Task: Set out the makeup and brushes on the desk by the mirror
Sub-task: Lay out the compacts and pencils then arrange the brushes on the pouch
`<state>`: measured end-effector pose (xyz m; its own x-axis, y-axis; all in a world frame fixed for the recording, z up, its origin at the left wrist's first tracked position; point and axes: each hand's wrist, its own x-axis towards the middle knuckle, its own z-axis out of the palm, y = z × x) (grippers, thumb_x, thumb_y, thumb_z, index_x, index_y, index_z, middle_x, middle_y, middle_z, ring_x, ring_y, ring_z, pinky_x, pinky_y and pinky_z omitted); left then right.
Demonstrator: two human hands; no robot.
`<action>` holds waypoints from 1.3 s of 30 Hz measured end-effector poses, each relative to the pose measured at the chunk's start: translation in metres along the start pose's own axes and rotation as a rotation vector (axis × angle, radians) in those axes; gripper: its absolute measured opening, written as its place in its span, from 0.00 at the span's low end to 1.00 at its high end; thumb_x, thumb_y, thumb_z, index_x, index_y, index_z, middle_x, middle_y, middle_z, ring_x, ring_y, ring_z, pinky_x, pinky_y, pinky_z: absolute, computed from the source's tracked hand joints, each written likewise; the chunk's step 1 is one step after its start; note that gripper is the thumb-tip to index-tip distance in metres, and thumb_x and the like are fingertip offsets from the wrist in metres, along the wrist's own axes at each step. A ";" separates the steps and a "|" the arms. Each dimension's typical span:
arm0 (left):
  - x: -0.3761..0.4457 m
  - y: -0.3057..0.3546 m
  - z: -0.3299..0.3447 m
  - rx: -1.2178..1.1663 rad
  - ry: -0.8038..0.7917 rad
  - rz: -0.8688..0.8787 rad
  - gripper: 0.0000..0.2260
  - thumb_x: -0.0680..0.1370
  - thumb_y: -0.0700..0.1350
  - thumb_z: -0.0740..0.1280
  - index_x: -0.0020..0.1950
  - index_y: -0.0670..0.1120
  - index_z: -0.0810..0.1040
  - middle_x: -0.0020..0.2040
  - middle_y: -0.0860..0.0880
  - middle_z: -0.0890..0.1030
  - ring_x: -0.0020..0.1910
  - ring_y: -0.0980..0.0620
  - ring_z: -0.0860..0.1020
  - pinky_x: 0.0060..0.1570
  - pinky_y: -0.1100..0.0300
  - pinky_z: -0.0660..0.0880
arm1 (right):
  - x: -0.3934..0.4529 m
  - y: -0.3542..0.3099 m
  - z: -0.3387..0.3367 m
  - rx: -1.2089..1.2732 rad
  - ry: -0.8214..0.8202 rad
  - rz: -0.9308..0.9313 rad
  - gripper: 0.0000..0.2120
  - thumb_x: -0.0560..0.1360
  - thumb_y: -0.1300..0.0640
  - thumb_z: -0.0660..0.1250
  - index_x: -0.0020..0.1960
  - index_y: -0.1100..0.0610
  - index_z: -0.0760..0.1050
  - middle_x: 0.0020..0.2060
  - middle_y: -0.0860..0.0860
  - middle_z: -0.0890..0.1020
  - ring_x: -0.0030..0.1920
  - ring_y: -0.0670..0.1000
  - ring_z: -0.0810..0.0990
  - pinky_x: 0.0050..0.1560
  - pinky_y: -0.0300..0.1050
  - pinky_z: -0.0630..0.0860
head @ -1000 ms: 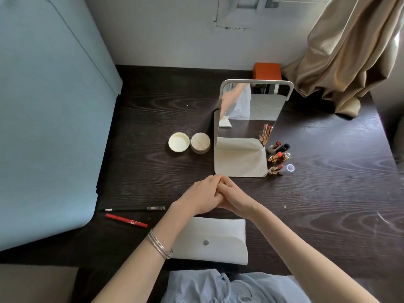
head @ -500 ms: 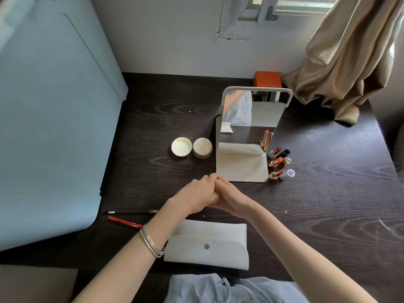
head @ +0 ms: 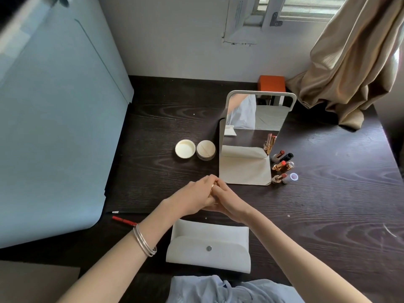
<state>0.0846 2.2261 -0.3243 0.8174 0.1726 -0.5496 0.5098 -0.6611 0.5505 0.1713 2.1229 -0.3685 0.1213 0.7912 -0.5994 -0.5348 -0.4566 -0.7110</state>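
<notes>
My left hand (head: 194, 193) and my right hand (head: 227, 199) meet in front of the mirror (head: 255, 119), fingers curled together around a small gold item (head: 212, 186) that is mostly hidden. Three uncapped lipsticks (head: 281, 165) lie in a row right of the mirror's white base (head: 244, 169), their caps (head: 294, 176) beside them. An open powder jar (head: 205, 149) and its lid (head: 185, 148) sit left of the mirror. A red pencil (head: 123, 220) and a thin dark brush (head: 129, 212) lie at the desk's left.
A white pouch (head: 209, 246) with a snap lies near the front edge, under my forearms. A pale blue board (head: 54, 127) leans along the left side. An orange box (head: 272, 83) stands behind the mirror, and a beige curtain (head: 349, 62) drapes onto the back right corner.
My hands stay joined in the same spot before the mirror. The view has tilted up a little, showing more of the window.
</notes>
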 end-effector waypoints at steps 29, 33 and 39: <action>-0.037 -0.046 -0.029 -0.918 0.291 -0.152 0.14 0.83 0.44 0.54 0.65 0.58 0.68 0.63 0.50 0.72 0.55 0.48 0.78 0.42 0.56 0.82 | 0.004 -0.008 0.004 -0.093 0.117 0.025 0.27 0.73 0.51 0.70 0.68 0.42 0.62 0.63 0.51 0.72 0.61 0.55 0.76 0.41 0.41 0.78; -0.037 -0.050 -0.026 -0.963 0.305 -0.155 0.14 0.83 0.45 0.53 0.66 0.57 0.69 0.66 0.48 0.71 0.57 0.45 0.78 0.46 0.52 0.82 | 0.006 -0.006 0.012 -0.207 0.225 -0.092 0.24 0.75 0.55 0.69 0.67 0.43 0.64 0.59 0.47 0.72 0.58 0.51 0.76 0.40 0.39 0.79; -0.037 -0.056 -0.021 -1.005 0.324 -0.180 0.15 0.83 0.44 0.51 0.66 0.58 0.68 0.67 0.47 0.70 0.55 0.46 0.78 0.45 0.54 0.82 | 0.007 -0.005 0.012 -0.256 0.222 -0.130 0.27 0.74 0.59 0.69 0.69 0.47 0.64 0.60 0.48 0.73 0.57 0.50 0.76 0.38 0.37 0.79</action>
<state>0.0315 2.2719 -0.3213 0.6653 0.4906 -0.5628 0.4964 0.2724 0.8243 0.1645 2.1353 -0.3644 0.3683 0.7548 -0.5428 -0.2792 -0.4672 -0.8389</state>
